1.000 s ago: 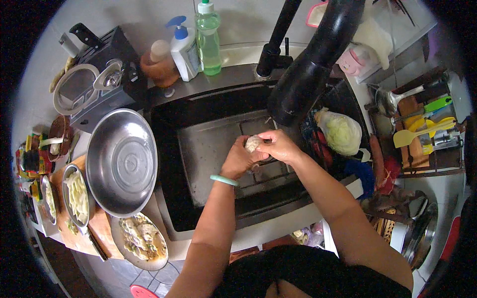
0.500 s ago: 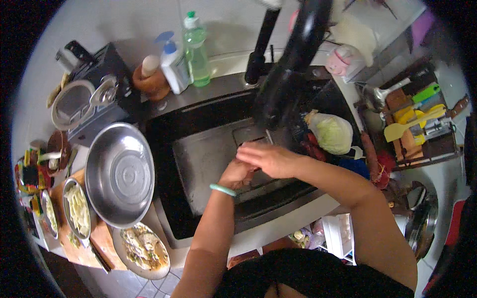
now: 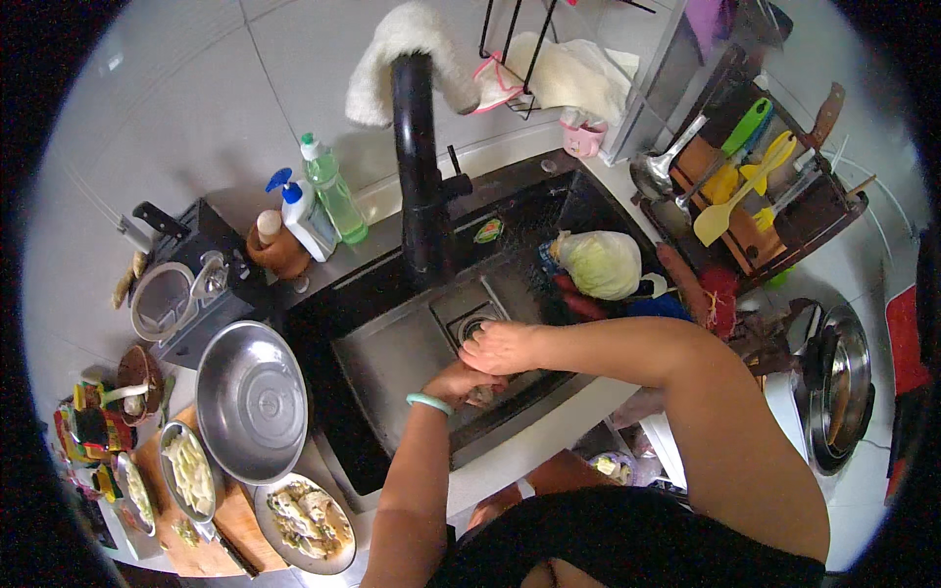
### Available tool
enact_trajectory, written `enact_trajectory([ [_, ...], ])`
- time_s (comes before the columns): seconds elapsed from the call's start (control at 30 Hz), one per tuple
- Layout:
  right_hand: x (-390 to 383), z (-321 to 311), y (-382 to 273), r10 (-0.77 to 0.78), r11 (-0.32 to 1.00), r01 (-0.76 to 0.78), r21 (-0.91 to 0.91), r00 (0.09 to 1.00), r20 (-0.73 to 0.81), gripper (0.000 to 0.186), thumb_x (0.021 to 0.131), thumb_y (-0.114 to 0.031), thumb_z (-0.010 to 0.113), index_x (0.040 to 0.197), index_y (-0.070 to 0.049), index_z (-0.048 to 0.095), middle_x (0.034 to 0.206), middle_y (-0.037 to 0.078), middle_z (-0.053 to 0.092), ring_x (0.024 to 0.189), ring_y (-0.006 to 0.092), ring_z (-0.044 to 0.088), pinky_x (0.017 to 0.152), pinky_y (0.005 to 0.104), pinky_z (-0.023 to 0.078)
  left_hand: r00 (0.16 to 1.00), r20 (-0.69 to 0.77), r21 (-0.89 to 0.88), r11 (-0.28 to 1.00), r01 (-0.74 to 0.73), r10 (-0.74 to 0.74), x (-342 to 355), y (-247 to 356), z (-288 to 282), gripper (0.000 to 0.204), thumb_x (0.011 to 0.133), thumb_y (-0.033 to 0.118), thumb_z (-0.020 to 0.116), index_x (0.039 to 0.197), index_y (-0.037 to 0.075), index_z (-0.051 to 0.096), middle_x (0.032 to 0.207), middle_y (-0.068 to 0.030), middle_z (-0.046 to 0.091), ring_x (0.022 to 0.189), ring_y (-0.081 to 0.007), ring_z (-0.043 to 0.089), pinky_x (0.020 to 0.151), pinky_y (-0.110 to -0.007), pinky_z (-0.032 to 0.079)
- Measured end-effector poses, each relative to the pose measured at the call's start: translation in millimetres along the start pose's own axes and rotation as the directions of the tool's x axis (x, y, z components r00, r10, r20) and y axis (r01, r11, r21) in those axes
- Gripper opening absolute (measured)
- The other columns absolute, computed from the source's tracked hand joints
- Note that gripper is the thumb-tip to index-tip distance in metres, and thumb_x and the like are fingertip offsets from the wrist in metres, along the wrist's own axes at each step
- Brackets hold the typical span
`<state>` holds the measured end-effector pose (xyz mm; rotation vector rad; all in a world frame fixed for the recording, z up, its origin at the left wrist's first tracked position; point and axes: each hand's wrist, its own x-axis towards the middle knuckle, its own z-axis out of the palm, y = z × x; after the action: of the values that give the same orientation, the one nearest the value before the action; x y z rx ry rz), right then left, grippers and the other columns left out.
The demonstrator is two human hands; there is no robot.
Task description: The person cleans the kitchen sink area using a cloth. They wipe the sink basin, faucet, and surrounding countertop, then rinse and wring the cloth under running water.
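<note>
My left hand (image 3: 465, 385), with a pale green bangle at its wrist, is over the dark sink (image 3: 377, 367). My right hand (image 3: 505, 348) lies against it from the right, its fingers curled over the left hand's fingers. Most of my left fingers are hidden beneath, and no object shows between the hands. The drain (image 3: 474, 325) is just beyond them. Above the basin stands a black faucet (image 3: 421, 186) with a white cloth (image 3: 402, 54) draped over its top. A pale green cabbage (image 3: 603, 265) rests at the right end of the sink.
Left of the sink are a steel bowl (image 3: 252, 402), a plate of food (image 3: 307, 522) and a knife (image 3: 235, 551) on a cutting board (image 3: 196, 559). Soap bottles (image 3: 333, 191) stand behind; a utensil rack (image 3: 774, 235) is at right. Below the counter shows another hand (image 3: 495, 507), owner unclear.
The view has shifted, showing more of the faucet and wall. My right fingers, stretched out before, are now curled over my left hand. Both hands remain together over the sink.
</note>
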<state>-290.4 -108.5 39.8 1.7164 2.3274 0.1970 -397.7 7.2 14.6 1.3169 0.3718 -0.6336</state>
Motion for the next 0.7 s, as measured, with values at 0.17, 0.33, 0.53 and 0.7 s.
enact_trajectory([
  [0.17,2.3,-0.8,7.6,0.110,0.990,-0.103,0.100,0.991,-0.069,0.018,0.081,-0.016,0.049,0.087,0.000,0.054,0.077,0.014,0.059,0.066,0.0263,0.063,0.052,0.0368,0.050,0.996,-0.062,0.131,0.990,-0.057,0.066,23.4,-18.9,-24.5,0.027,0.071,0.022,0.073,0.091,0.007,0.063,0.077,-0.0057,0.065,0.074,-0.0173,0.063,0.055,-0.031,0.047],
  [0.33,17.3,-12.8,19.3,0.289,0.934,-0.264,0.241,0.955,-0.071,0.016,0.080,-0.014,0.049,0.084,0.001,0.054,0.072,0.018,0.062,0.063,0.0305,0.065,0.047,0.0420,0.050,0.832,-0.301,0.725,0.679,-0.117,0.466,6.2,17.0,-8.8,0.043,0.071,0.036,0.071,0.095,0.002,0.059,0.082,-0.0213,0.065,0.083,-0.0369,0.064,0.072,-0.044,0.051],
  [0.53,26.2,-22.5,34.8,0.344,0.911,-0.339,0.233,0.939,0.023,0.013,0.079,-0.011,0.052,0.083,-0.002,0.060,0.078,0.017,0.067,0.072,0.0276,0.068,0.055,0.0407,0.053,0.749,-0.514,0.808,0.528,0.260,0.418,-1.1,44.7,2.7,0.044,0.077,0.029,0.062,0.106,-0.002,0.050,0.094,-0.0261,0.063,0.091,-0.0415,0.060,0.080,-0.046,0.049],
  [0.7,15.4,-23.3,38.1,0.391,0.858,-0.402,0.320,0.915,0.102,0.013,0.076,-0.009,0.054,0.077,-0.004,0.066,0.083,0.016,0.068,0.078,0.0293,0.067,0.065,0.0397,0.054,0.651,-0.609,0.772,0.526,0.356,0.453,-3.4,49.4,17.1,0.052,0.078,0.024,0.062,0.116,-0.003,0.039,0.088,-0.0257,0.064,0.084,-0.0415,0.062,0.074,-0.048,0.050],
])
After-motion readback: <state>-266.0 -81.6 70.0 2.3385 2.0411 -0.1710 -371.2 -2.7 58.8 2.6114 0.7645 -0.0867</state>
